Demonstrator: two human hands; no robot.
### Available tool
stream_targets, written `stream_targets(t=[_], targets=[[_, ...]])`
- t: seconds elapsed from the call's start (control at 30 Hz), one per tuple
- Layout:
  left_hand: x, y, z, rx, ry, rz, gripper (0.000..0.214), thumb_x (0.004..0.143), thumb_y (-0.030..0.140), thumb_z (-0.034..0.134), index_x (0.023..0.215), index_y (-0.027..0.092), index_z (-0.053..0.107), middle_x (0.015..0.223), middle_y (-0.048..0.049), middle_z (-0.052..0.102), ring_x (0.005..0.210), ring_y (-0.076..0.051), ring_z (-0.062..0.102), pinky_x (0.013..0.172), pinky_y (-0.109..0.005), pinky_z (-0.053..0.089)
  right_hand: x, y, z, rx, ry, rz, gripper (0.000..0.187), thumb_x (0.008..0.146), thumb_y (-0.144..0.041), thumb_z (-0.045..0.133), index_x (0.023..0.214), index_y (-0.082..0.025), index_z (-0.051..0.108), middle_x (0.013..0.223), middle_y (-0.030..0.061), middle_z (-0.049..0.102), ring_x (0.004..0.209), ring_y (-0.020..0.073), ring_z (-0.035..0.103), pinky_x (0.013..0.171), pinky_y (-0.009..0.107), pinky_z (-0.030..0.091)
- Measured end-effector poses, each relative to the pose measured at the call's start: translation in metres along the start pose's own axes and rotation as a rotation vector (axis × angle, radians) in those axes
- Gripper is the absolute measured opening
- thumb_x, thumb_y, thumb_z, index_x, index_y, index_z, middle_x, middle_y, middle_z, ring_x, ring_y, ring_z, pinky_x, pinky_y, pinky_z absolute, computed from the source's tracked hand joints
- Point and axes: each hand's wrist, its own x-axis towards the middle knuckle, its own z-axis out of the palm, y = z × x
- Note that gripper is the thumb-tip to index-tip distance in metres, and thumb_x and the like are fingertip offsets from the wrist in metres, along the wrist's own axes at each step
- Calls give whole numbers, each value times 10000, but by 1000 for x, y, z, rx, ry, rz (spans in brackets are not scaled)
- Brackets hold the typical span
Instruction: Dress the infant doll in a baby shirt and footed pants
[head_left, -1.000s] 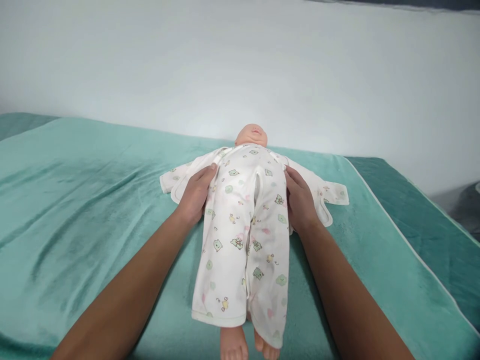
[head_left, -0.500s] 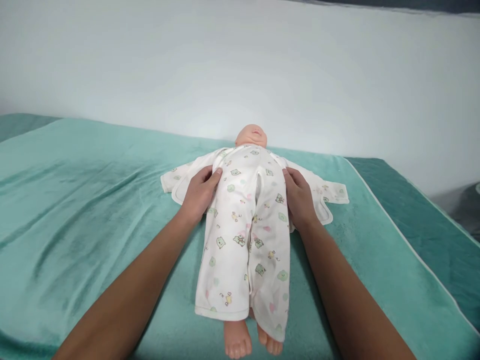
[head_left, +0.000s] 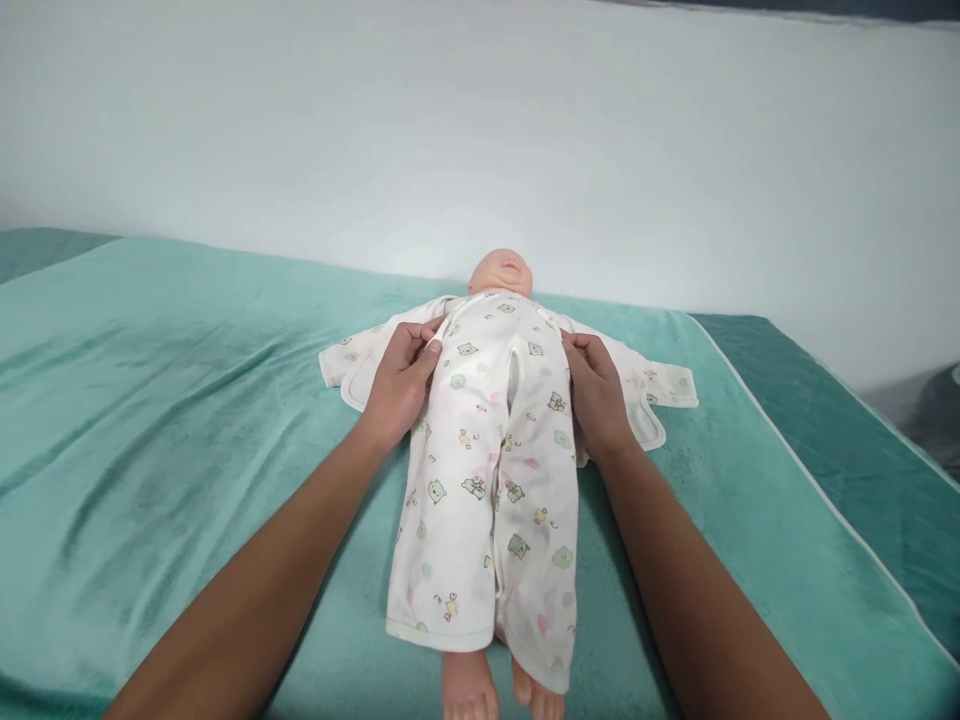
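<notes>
On the turquoise blanket (head_left: 202, 340), between left hand (head_left: 399, 385) and right hand (head_left: 600, 395), bear-print trousers (head_left: 459, 460) are worn by a supine baby doll (head_left: 496, 272), long axis directed away. One flank is pinched by the left, the other touched by the right, grip unclear; neither is nearer.

This looks like a bedroom or a similar indoor room, though whether it belongs to a home or to a place for practising infant care cannot be told. The signs are a broad, bed-like surface spread with a wrinkled light green plush cover (head_left: 187, 400) over a darker green layer (head_left: 847, 430) that shows along the right edge and at the far right corner, its far edge running along a plain white wall (head_left: 450, 130). A doll (head_left: 501, 272) in printed baby clothes (head_left: 459, 420) lies on the cover, which suits either kind of room.
</notes>
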Motion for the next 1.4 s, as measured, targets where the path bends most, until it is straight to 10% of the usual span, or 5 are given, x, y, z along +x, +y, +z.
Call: stream_targets(t=[0.47,0.83,1.1,1.4], targets=[[43,-3,-2,376,164,114,257,947,371,455,1017,216,649,1139,-39,704,1078,-187,610,975,-317,443,74,-6,9,-416,-13,-252,154,805,-340,605,818,-203,675,916,49,706,866,203,605,831,358,469],[100,0,-5,375,-347,-142,317,821,507,633,788,192,628,1070,-58,703,937,-193,603,813,-310,450,88,-11,-1,-490,-397,-193,296,848,-513,589,801,-223,558,1056,28,645,848,170,536,767,307,418],[111,-23,10,526,-36,-57,193,851,315,595,735,204,487,656,40,511,645,-129,465,649,-273,364,104,0,17,-598,-180,-200,242,845,-416,567,715,-228,488,807,0,622,796,187,547,780,339,400],[51,-19,-5,543,-82,180,336,938,263,425,1156,248,680,1341,-33,639,1281,-207,536,1142,-400,364,44,-11,6,-303,-292,-173,397,936,-498,486,1237,-299,650,1398,17,608,1316,234,514,1134,435,358]])
